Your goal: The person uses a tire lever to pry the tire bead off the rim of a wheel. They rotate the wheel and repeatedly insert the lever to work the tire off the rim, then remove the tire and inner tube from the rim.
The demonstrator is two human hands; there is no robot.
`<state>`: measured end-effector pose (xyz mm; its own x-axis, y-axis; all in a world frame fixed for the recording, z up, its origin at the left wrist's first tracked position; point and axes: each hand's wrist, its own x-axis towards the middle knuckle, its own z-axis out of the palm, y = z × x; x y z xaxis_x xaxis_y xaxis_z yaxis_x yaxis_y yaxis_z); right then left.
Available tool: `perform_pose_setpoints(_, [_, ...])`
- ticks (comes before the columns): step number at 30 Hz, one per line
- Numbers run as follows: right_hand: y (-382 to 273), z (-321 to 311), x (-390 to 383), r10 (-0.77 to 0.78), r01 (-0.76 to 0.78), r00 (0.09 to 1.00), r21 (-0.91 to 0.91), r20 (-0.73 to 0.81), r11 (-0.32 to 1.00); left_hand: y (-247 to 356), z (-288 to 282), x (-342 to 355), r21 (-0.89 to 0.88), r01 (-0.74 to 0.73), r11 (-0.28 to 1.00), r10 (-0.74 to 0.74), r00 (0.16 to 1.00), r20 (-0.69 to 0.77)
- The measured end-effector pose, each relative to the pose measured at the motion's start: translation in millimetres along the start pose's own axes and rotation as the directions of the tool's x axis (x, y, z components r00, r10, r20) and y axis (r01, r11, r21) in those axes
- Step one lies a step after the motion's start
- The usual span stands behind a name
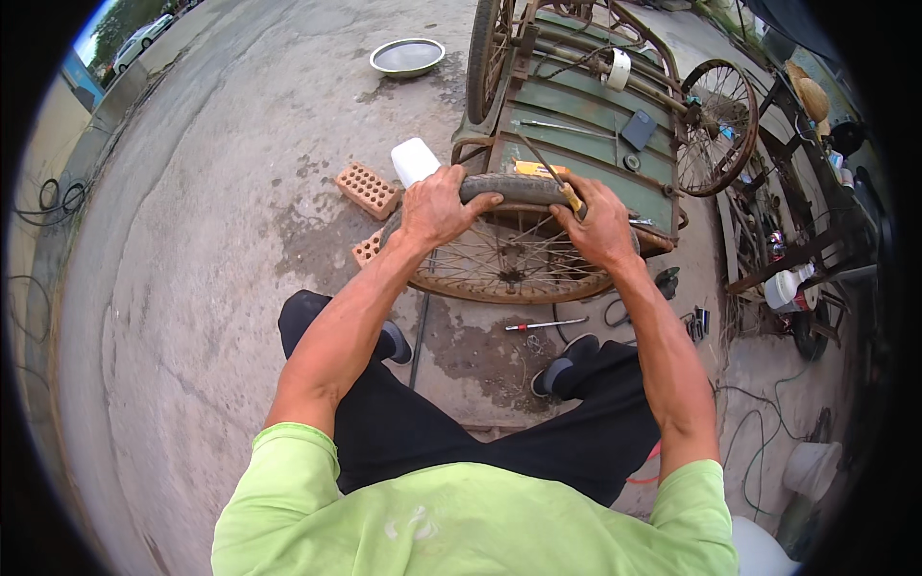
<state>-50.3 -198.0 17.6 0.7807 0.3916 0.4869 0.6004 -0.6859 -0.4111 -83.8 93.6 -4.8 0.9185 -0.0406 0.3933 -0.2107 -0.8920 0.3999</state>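
Note:
A rusty spoked wheel [511,276] with a black tyre [514,188] stands between my legs, tilted toward me. My left hand [440,208] grips the tyre at its upper left, thumb lying along the tread. At the upper right, my right hand [597,221] is closed round the tyre and also holds a screwdriver [574,200] with a yellowish handle. The screwdriver's long shaft points up and away to the left. Part of the tyre and the handle is hidden under my fingers. Just beyond the tyre lies an orange-yellow box [538,169].
An overturned green cart [567,106] with rusty wheels lies ahead, a dark phone-like slab [638,130] on it. Perforated bricks [368,190] and a white container [414,161] stand left of it, a metal basin [407,58] farther off. A red-and-silver rod [545,324] lies near my feet; a cluttered rack [792,259] is right.

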Motion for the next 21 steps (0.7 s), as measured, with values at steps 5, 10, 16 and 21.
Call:
perform_pose_setpoints(5, [-11,12,8,-0.046,0.045,0.998,-0.028,-0.031,0.999,28,1,12,0.114,-0.086,0.99,0.089,0.996,-0.021])
perform_pose_setpoints(10, [-8,9,14,-0.039,0.039,0.999,-0.022,0.011,0.999,27,-3,21,0.089,-0.088,0.992,0.084,0.995,0.049])
perform_pose_setpoints(16, [-6,-7,27,0.063,-0.067,0.985,0.021,0.159,0.998,24,7,40,0.083,-0.061,0.995,0.049,0.989,0.139])
perform_pose_setpoints(21, [-15,-13,36,0.164,-0.175,0.947,0.013,0.277,0.985,20,6,40,0.072,-0.013,0.997,-0.001,0.983,0.184])
